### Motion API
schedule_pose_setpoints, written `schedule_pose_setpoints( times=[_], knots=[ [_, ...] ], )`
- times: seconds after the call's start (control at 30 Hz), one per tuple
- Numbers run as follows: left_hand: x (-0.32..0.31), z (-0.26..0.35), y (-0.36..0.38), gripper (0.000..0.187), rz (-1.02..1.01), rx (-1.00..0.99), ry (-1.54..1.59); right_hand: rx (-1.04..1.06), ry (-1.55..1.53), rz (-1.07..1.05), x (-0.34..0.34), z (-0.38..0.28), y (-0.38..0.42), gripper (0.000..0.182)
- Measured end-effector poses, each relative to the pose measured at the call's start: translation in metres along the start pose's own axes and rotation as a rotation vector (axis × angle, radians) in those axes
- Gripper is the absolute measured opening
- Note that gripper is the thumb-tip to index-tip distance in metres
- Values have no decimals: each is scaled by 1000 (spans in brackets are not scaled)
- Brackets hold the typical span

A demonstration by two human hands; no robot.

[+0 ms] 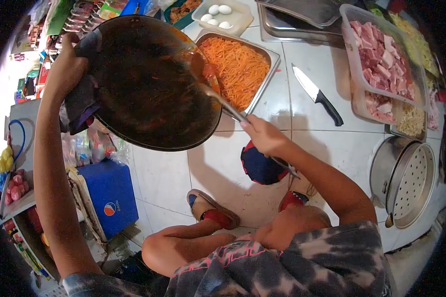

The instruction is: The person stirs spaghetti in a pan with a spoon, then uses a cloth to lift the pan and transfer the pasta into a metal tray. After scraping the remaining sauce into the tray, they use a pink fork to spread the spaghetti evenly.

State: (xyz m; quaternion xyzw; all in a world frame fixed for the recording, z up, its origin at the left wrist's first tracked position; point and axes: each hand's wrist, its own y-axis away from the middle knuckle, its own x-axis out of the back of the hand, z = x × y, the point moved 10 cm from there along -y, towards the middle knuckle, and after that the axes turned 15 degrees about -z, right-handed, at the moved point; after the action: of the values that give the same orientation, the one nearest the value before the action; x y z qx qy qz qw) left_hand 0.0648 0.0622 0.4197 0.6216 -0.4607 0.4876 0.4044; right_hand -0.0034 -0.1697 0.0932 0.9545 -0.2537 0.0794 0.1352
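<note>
My left hand [67, 64] grips the rim of a large dark wok [148, 84] through a folded dark cloth [79, 101]. The wok is lifted and tilted, its sauce-smeared inside facing me. Its right edge hangs over a metal tray [262, 81] filled with orange noodles [238, 67]. My right hand [267, 136] is closed round a long-handled metal cooking spoon [228, 105]. The spoon's sauce-covered head is at the wok's right rim, beside the noodles; its exact shape is hard to make out. A round dark-blue cloth pad [262, 166] lies below my right hand.
A black-handled knife [316, 94] lies on the tiled floor [158, 173]. To the right are a plastic container of cut raw meat [381, 59] and a steamer pot [406, 178]. Eggs [218, 15] sit in a tub behind the tray. A blue box [106, 195] stands left.
</note>
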Motion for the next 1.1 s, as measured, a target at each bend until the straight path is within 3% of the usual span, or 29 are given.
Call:
schedule_pose_setpoints(
  times=[0.03, 0.13, 0.2, 0.3, 0.37, 0.43, 0.5, 0.63, 0.87, 1.07, 1.1],
  knots=[
    [-1, -6, -3, 48, 10, -17, -25, 84, 66, 56, 2, -9, 5, 29],
    [-7, -5, -1, 47, -52, 39, 24, 9, 84, -241, -15, -22, 13, 30],
    [-11, 4, 7, 46, -163, 141, 121, -2, 12, -228, -12, 1, 3, 30],
    [2, 12, 9, 50, -84, 22, 12, 3, 11, -132, 8, 30, 1, 33],
    [-2, 10, 13, 51, -169, 76, 107, -26, 57, -90, 19, 41, 3, 34],
    [-3, 6, 14, 52, -180, 49, 136, -103, 117, -90, 28, 39, 11, 34],
    [0, -1, 10, 53, -108, -67, 103, -27, 156, -97, 16, 34, 12, 33],
    [2, 3, 17, 53, -106, 10, 59, -39, 275, -184, 11, 27, 14, 31],
    [-6, 2, 20, 51, -173, 27, 81, -159, 603, -38, 60, 37, 15, 29],
    [-9, 0, 21, 51, -183, 61, 97, -159, 591, -157, 35, 39, 17, 31],
    [-10, 1, 22, 51, -183, 67, 77, -174, 621, -84, 46, 41, 14, 31]
  ],
)
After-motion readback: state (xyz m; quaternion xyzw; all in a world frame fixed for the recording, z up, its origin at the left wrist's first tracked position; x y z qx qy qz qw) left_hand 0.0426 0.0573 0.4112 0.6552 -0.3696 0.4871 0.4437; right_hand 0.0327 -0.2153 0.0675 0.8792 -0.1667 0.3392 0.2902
